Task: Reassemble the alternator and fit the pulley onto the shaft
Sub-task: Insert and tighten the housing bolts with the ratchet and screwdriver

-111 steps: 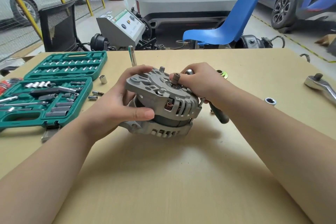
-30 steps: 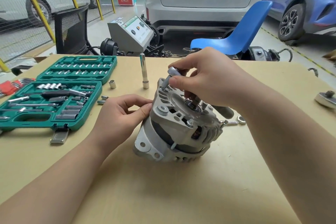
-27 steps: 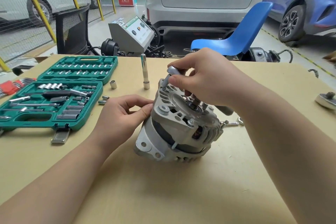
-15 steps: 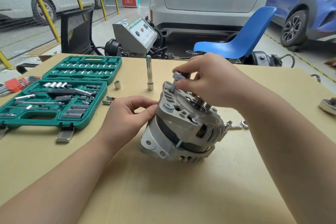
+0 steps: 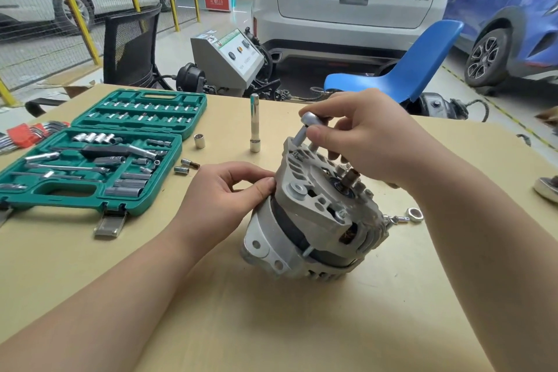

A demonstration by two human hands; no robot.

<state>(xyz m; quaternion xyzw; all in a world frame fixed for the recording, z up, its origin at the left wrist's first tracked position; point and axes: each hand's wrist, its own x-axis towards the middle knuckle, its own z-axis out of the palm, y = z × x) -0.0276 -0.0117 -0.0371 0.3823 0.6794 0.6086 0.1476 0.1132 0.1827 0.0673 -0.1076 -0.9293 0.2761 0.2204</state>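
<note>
The grey alternator (image 5: 314, 220) lies tilted on the tan table (image 5: 271, 326), its front housing facing up and towards me. Its bare shaft (image 5: 350, 177) sticks out of the middle with no pulley on it. My left hand (image 5: 225, 201) presses thumb and fingers against the housing's left edge. My right hand (image 5: 362, 139) pinches a small chrome socket driver (image 5: 305, 127), whose tip stands on a bolt at the housing's far top corner. No pulley can be made out in view.
An open green socket case (image 5: 99, 154) fills the left of the table, with loose sockets (image 5: 199, 140) beside it. A chrome extension bar (image 5: 254, 124) stands upright behind the alternator. A nut (image 5: 414, 214) lies to the right, a ratchet head (image 5: 546, 189) at the far right edge.
Since 3.7 s ago the alternator was turned and set nearer me, and my right hand left the shaft for the driver on the corner bolt. Over the last second, hardly any movement.
</note>
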